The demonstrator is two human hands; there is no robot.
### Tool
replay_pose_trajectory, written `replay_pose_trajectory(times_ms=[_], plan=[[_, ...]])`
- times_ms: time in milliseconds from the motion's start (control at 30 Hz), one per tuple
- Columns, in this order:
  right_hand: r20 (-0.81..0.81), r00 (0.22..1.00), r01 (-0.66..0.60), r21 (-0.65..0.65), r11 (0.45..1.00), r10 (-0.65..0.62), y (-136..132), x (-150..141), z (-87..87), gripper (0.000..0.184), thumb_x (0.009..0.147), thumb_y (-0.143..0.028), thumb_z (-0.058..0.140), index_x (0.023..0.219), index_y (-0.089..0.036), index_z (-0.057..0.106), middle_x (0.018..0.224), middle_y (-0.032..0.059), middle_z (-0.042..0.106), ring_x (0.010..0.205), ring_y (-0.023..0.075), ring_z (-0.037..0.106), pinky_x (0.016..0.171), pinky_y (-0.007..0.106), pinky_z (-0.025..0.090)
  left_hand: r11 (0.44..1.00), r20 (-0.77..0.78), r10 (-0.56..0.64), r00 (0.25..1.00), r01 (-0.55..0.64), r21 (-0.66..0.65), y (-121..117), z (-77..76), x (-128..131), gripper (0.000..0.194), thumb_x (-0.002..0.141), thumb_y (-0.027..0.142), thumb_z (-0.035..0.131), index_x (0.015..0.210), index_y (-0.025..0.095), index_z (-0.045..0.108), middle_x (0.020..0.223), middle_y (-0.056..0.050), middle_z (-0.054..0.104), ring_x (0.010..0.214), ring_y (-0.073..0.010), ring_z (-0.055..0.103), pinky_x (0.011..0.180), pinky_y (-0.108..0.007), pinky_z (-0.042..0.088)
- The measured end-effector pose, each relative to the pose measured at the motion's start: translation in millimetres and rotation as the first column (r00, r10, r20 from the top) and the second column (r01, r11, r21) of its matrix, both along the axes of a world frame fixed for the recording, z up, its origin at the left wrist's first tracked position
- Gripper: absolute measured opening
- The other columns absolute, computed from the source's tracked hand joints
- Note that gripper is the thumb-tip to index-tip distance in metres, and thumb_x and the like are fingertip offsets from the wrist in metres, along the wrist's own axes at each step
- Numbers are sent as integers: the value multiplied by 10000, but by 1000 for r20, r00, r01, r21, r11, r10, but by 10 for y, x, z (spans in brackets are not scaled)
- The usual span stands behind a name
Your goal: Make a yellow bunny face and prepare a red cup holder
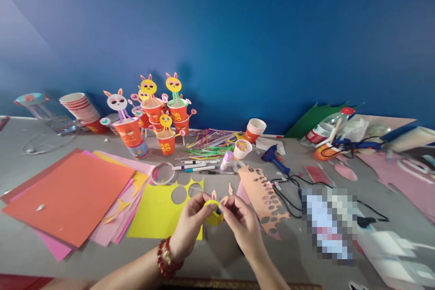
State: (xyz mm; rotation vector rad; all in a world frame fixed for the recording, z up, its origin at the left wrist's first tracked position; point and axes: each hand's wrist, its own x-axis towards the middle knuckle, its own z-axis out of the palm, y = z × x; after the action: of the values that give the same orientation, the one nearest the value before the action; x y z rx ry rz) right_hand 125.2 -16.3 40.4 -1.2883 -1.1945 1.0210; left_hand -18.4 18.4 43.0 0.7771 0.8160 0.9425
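Observation:
Between my two hands is a round yellow paper rabbit face (pixel 214 219) with upright ears, held above the front part of the table. My left hand (pixel 192 219) pinches its left side between thumb and fingers; a red bead bracelet circles that wrist. At the upper right, my right hand (pixel 243 223) pinches a pink-orange paper ear (pixel 224 200) against the face's edge. Fingers cover part of the face. Just behind the hands lies a yellow sheet (pixel 152 210) with round holes cut out. Beside my right hand rests a peach sheet (pixel 260 190) full of cut-outs.
Finished rabbit cups (pixel 166 142) stand at the back left, near stacked paper cups (pixel 79 108). Coloured sheets (pixel 78 195) lie at left. Behind the hands are markers (pixel 200 168) and a glue stick (pixel 226 161). A blue glue gun (pixel 274 158) trails its cord at right.

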Motion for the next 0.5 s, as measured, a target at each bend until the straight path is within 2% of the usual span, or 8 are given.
replay_pose_trajectory(times_ms=[500], plan=[[27,999,-18,-13,1000,18,6,32,16,311,912,-426,625,733,-182,554,660,-23,486,596,128,446,547,230,381,998,-35,-27,999,29,54,22,-8,-28,334,726,416,809,745,161,594,696,22,565,647,-112,479,631,-218,401]])
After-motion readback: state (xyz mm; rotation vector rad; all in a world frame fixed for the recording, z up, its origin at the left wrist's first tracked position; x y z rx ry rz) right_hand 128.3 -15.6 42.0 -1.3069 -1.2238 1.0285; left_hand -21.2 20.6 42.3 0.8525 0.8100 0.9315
